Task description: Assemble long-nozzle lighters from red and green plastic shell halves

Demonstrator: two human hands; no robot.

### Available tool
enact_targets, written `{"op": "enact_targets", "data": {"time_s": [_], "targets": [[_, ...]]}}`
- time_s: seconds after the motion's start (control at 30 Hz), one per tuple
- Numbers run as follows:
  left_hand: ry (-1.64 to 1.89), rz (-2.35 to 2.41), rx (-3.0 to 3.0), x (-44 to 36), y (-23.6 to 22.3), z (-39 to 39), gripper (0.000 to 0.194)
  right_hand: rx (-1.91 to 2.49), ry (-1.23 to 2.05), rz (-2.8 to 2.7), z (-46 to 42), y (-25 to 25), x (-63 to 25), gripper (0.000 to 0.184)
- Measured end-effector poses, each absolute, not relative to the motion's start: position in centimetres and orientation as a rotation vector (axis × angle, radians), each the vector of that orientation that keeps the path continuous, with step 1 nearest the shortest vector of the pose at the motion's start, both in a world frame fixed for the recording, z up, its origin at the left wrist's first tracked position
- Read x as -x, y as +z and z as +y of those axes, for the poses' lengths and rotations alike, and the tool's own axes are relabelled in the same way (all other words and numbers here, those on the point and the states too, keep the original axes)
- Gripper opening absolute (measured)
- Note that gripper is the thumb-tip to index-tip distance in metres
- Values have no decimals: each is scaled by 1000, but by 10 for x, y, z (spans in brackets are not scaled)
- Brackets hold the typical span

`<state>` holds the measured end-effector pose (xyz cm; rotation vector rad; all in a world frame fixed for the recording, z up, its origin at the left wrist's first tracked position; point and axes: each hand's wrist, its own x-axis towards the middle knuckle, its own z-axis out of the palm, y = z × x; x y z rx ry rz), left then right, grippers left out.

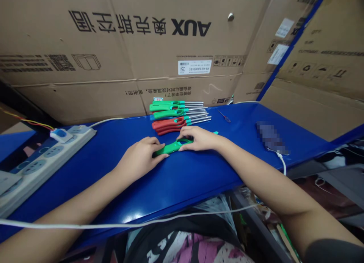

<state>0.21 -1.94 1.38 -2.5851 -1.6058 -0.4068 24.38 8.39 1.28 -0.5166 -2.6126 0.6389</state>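
A green long-necked gas lighter (172,146) lies across the front of me, low over the blue tabletop. My left hand (143,153) is closed on its handle end, thumb and fingers pinching it. Around the trigger end my right hand (196,137) is closed too; the hand hides the lighter's neck. Just beyond my fingers, red gas lighters (169,125) are piled on the table, and behind them more green gas lighters (167,113), their metal tubes all pointing right.
A white power strip (54,151) with a plug runs along the left. A small screwdriver (224,116) lies right of the lighters. Farther right is a blurred-out object (271,137) with a white cable (282,162). Cardboard panels (113,65) wall the back. Another white cable (136,222) crosses in front.
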Motion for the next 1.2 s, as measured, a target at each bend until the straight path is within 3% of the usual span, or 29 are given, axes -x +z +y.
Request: {"op": "enact_targets", "data": {"time_s": [0.7, 0.93, 1.1, 1.2], "targets": [[-880, -1877, 2730, 3, 10, -8, 36, 525, 614, -2624, 82, 14, -244, 30], [-667, -1838, 2685, -2, 14, -16, 31, 587, 574, -2650, 78, 14, -242, 35], [-279, -1598, 2537, -16, 17, -29, 27, 631, 241, -2770, 69, 17, -239, 36], [-229, -1524, 2526, -15, 15, -27, 26, 602, 137, -2810, 66, 19, -240, 31]]}}
